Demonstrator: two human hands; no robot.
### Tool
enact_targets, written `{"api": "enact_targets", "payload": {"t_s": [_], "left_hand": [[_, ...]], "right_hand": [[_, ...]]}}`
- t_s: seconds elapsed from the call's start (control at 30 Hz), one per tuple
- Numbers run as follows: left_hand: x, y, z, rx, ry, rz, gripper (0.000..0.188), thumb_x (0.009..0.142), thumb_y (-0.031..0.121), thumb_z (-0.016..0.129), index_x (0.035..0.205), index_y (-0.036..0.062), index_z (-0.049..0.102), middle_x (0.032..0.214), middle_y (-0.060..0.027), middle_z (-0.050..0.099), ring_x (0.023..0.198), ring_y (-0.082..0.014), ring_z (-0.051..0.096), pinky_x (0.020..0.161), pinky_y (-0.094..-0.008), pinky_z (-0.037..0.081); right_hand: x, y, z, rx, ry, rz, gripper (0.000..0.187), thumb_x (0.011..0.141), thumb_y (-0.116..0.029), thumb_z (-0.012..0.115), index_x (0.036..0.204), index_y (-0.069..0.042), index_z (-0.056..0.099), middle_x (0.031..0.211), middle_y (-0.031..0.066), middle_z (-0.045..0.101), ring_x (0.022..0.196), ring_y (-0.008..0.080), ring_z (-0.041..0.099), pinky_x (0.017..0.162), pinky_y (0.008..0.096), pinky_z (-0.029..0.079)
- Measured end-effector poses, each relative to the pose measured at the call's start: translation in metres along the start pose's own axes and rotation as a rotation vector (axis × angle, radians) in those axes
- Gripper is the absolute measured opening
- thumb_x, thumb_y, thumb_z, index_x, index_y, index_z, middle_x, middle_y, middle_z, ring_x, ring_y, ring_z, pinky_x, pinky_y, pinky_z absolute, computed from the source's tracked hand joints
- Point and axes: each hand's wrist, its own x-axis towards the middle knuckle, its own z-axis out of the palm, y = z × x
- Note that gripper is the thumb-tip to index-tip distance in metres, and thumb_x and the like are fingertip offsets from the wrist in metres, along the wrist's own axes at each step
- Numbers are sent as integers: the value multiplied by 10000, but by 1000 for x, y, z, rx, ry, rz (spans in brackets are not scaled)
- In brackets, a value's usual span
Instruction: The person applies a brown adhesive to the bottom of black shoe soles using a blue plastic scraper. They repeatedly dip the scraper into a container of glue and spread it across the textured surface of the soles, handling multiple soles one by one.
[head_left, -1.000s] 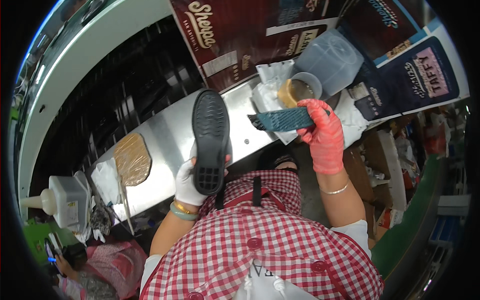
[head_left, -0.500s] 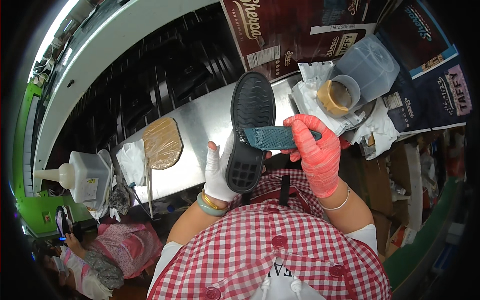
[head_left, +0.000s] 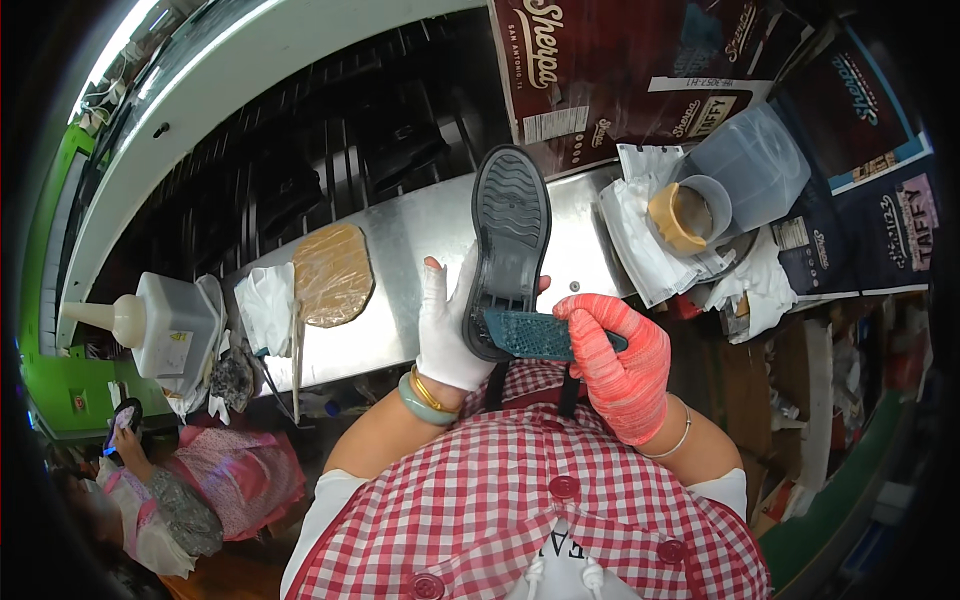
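Observation:
A black shoe sole stands lengthwise in front of me, its ridged toe end pointing away and its heel near my apron. My left hand, in a white glove with bare fingertips, grips the sole from its left side and beneath; a fingertip shows at the far edge. My right hand, in a red knit glove, is closed on the right end of a flat teal brush with a dotted texture. The brush's left end lies over the heel, covering most of the heel's hollows.
A metal tabletop holds a tape-wrapped brown pad and white cloth. A spouted bottle stands left. To the right are a cut-open plastic cup and a clear container. Another person sits at lower left.
The brush in my right hand has moved from the sole's middle down to the heel end. The sole is turned slightly, and my view has shifted a little.

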Motion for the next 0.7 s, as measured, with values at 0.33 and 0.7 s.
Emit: {"api": "enact_targets", "payload": {"t_s": [0.33,0.7], "left_hand": [[-4,6,-5,182,-57,-134,720,955,551,72,1430,34,235,1408,-151,380,1277,-239,405,1118,-404,217],[-7,22,-2,281,-81,-607,883,847,741,126,1411,86,308,1222,-188,540,976,-314,625,740,-373,551]], "right_hand": [[18,-10,-18,-58,-296,-28,167,908,-97,552,991,25,631,796,69,633,665,89,587,600,225,489],[57,-61,-4,-160,-578,516,272,889,-245,567,987,2,622,741,29,624,519,72,537,508,209,446]]}}
